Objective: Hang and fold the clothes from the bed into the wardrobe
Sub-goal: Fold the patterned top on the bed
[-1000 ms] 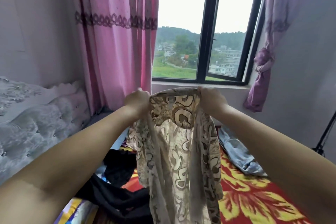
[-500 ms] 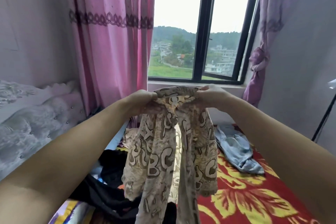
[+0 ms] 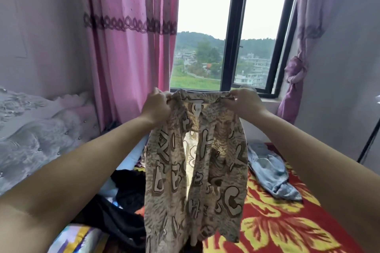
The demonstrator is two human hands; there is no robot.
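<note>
Head view: left hand [image 3: 157, 102] and right hand [image 3: 242, 100] each pinch a shoulder of the patterned shirt [image 3: 195, 160], which hangs lengthwise straight down over the bed [image 3: 287, 222]

My fingertips vanish into the shirt [image 3: 195, 160] collar I pinch; below my grip its hem covers the black clothes [image 3: 127, 189], cut off at the bottom edge.
</note>
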